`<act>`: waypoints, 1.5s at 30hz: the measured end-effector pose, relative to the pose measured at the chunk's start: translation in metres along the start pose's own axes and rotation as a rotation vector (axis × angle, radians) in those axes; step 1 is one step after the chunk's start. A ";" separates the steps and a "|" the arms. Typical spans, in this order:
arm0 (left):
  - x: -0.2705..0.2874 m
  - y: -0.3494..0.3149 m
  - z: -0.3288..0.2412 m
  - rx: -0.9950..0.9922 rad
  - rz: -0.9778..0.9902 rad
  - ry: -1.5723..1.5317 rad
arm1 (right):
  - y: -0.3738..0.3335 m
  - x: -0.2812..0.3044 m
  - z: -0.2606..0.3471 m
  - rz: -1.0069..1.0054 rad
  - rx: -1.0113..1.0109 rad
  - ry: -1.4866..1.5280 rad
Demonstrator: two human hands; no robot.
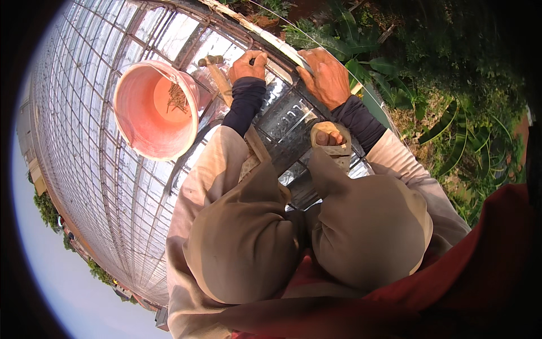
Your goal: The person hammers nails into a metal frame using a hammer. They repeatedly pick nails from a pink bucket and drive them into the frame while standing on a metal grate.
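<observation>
My left hand (248, 65) is closed, thumb against bent fingers, low over the steel bars near the deck's edge. A small dark thing seems to show between the fingers, but I cannot make it out. Just left of that hand lies a hammer (219, 76) with a metal head and wooden handle, partly hidden by my sleeve. My right hand (326, 78) grips the pale wooden edge board (276, 42), its fingers bent over the outer side. A pink bucket (144, 127) stands left of the hammer, with a small heap of nails (177, 99) inside.
A grid of steel bars (84, 85) over shiny sheeting spreads to the left. My sandalled right foot (330, 137) rests on the deck between my arms. Beyond the board the deck drops to green plants (389, 68). A thin string (316, 42) runs along that edge.
</observation>
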State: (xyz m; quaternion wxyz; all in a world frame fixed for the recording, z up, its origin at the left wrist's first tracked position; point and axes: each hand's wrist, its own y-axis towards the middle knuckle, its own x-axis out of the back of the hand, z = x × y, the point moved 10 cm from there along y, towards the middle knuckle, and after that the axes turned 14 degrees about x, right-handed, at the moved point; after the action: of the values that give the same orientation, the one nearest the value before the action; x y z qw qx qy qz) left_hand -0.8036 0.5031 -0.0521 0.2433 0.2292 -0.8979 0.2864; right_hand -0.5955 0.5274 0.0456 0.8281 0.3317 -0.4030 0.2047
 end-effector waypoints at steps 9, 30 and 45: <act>0.000 -0.001 -0.024 -0.050 -0.050 0.217 | -0.005 -0.027 0.043 0.086 -0.132 0.258; -0.017 -0.011 -0.039 -0.402 0.187 0.293 | -0.023 -0.082 0.017 0.201 -0.458 0.404; -0.011 -0.018 -0.033 -0.424 0.146 0.263 | -0.037 -0.106 0.015 -0.170 -0.868 1.243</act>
State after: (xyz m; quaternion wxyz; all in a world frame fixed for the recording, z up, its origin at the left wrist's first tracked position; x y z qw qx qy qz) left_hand -0.7748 0.5139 -0.0275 0.3792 0.0687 -0.9127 0.1358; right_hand -0.6433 0.4834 -0.0470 0.9717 -0.1698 0.1199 0.1127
